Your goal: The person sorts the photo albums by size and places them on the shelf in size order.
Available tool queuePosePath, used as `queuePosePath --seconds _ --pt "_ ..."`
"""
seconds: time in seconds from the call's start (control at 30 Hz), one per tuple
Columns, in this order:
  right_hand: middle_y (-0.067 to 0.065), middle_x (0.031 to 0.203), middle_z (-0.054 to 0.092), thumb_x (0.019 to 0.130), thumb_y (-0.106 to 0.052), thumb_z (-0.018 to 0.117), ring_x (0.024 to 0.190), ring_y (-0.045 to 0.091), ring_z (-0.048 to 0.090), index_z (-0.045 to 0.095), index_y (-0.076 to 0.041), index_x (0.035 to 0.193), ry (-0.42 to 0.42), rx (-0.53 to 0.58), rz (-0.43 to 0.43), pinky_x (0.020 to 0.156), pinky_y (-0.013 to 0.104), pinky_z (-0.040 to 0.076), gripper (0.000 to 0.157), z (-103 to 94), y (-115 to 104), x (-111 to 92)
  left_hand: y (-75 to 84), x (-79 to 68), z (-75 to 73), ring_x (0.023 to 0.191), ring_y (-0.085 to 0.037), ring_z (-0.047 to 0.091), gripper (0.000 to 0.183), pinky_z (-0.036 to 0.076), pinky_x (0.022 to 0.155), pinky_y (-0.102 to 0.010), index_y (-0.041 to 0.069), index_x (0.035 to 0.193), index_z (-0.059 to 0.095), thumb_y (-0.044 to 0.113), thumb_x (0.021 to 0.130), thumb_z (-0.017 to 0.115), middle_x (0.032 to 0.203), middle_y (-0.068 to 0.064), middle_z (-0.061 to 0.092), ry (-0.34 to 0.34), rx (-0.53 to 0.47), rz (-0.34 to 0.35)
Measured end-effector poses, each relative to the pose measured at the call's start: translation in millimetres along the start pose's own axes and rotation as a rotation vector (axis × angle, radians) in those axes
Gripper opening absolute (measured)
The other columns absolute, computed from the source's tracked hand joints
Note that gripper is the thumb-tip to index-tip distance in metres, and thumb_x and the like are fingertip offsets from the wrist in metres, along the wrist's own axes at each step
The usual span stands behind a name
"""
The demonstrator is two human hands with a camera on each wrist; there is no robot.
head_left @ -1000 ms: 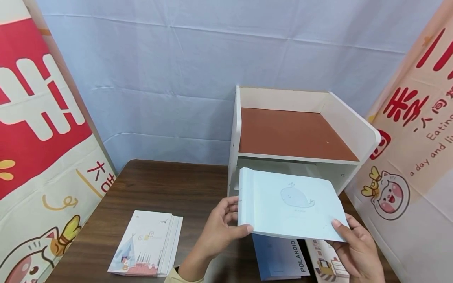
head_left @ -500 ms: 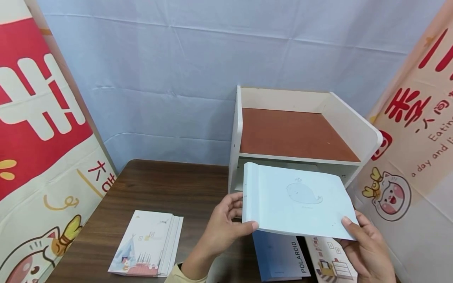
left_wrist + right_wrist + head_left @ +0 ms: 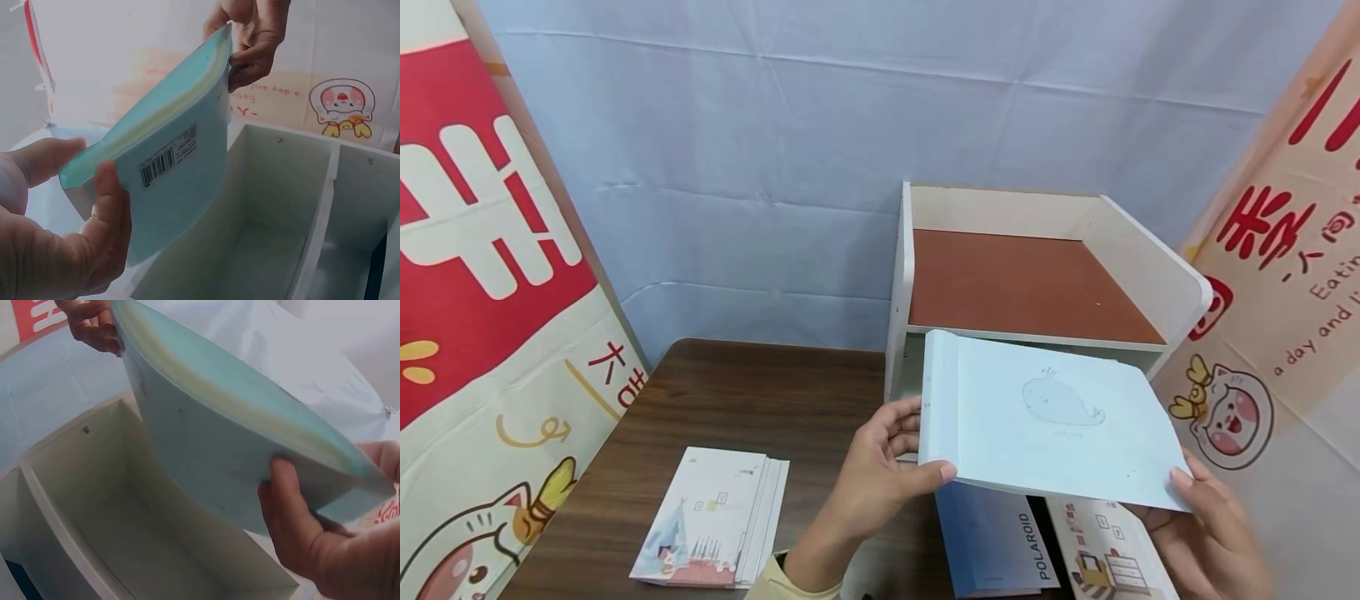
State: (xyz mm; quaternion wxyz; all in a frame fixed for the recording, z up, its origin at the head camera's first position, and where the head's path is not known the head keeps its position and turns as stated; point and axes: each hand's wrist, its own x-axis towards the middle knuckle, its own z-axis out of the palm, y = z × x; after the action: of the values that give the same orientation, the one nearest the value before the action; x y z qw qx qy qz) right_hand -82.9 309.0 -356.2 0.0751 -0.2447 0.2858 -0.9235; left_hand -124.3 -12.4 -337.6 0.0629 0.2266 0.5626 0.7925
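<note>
Both hands hold up a light blue notebook (image 3: 1060, 417) with a whale drawn on its cover. The left hand (image 3: 887, 467) pinches the spine end, thumb on top and fingers beneath. At the opposite end, the right hand (image 3: 1213, 517) pinches the near corner, its thumb on the cover. In the left wrist view the notebook (image 3: 181, 169) shows a barcode label on its underside, and it bows between the hands. The right wrist view shows fingers (image 3: 290, 519) against the notebook's underside. Part of the white shelf unit (image 3: 898, 292) is hidden behind the notebook.
On the dark wooden table (image 3: 775, 383), a pale illustrated stack of booklets (image 3: 700, 517) lies at left. A blue POLAROID booklet (image 3: 992, 542) and another illustrated booklet (image 3: 1112, 550) are below the held notebook. The shelf unit has a brown top panel (image 3: 1030, 283) and open compartments (image 3: 275, 212).
The notebook has moved right and slightly up, away from the person, with both hands. The right hand has shifted farther right. The left stack has stayed in place.
</note>
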Motion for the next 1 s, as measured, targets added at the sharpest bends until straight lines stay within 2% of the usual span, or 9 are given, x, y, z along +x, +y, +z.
queuePosePath --seconds 0.1,0.2,0.37,0.53,0.83,0.93,1.0 --pt "0.025 0.139 0.036 0.096 0.001 0.003 0.116 0.038 0.046 0.020 0.005 0.145 -0.096 -0.055 -0.025 0.097 0.048 0.034 0.052 1.2 -3 1 3.0 0.6 0.5 0.096 -0.029 0.057 0.065 0.052 0.076 -0.035 -0.005 0.133 0.039 -0.008 0.075 0.070 0.115 -0.021 0.050 -0.008 -0.008 0.006" --pt "0.024 0.140 0.034 0.092 0.007 0.002 0.117 0.038 0.045 0.016 0.005 0.145 -0.128 -0.097 -0.050 0.097 0.048 0.033 0.055 2.1 -5 1 5.5 1.6 0.8 0.097 -0.029 0.056 0.066 0.052 0.077 -0.036 -0.005 0.134 0.038 -0.009 0.076 0.070 0.115 -0.021 0.049 -0.017 -0.017 0.007" --pt "0.022 0.140 0.036 0.091 0.015 0.005 0.118 0.038 0.046 0.022 0.003 0.145 -0.085 -0.139 -0.055 0.095 0.046 0.034 0.058 4.8 -9 4 10.4 3.8 1.4 0.098 -0.028 0.056 0.067 0.051 0.078 -0.036 -0.005 0.134 0.037 -0.008 0.076 0.070 0.116 -0.021 0.049 -0.019 -0.014 0.023" --pt "0.023 0.138 0.039 0.089 0.020 0.006 0.116 0.038 0.048 0.025 0.006 0.142 -0.072 -0.169 -0.084 0.093 0.045 0.036 0.058 6.9 -12 11 14.9 6.8 1.7 0.097 -0.027 0.056 0.067 0.052 0.076 -0.033 -0.004 0.134 0.038 -0.007 0.076 0.071 0.116 -0.020 0.050 0.000 -0.013 0.033" --pt "0.021 0.128 0.050 0.093 0.019 0.019 0.107 0.034 0.056 0.041 0.005 0.135 0.159 -0.207 -0.118 0.087 0.040 0.044 0.050 8.8 -14 15 14.0 15.2 2.1 0.100 -0.028 0.057 0.065 0.053 0.074 -0.035 -0.001 0.135 0.039 -0.006 0.078 0.070 0.117 -0.020 0.049 0.031 -0.066 0.015" --pt "0.022 0.126 0.052 0.092 0.020 0.019 0.105 0.034 0.057 0.043 0.007 0.133 0.156 -0.189 -0.150 0.087 0.039 0.045 0.049 8.2 -14 19 12.2 18.5 1.4 0.101 -0.028 0.057 0.065 0.052 0.075 -0.035 -0.001 0.136 0.039 -0.005 0.078 0.069 0.117 -0.021 0.049 0.038 -0.077 0.014" --pt "0.024 0.126 0.050 0.091 0.021 0.017 0.106 0.035 0.056 0.042 0.010 0.132 0.114 -0.147 -0.172 0.088 0.040 0.043 0.049 7.0 -13 23 11.0 20.8 1.1 0.101 -0.028 0.057 0.065 0.052 0.075 -0.035 -0.001 0.136 0.038 -0.005 0.079 0.069 0.118 -0.021 0.049 0.040 -0.081 0.017"
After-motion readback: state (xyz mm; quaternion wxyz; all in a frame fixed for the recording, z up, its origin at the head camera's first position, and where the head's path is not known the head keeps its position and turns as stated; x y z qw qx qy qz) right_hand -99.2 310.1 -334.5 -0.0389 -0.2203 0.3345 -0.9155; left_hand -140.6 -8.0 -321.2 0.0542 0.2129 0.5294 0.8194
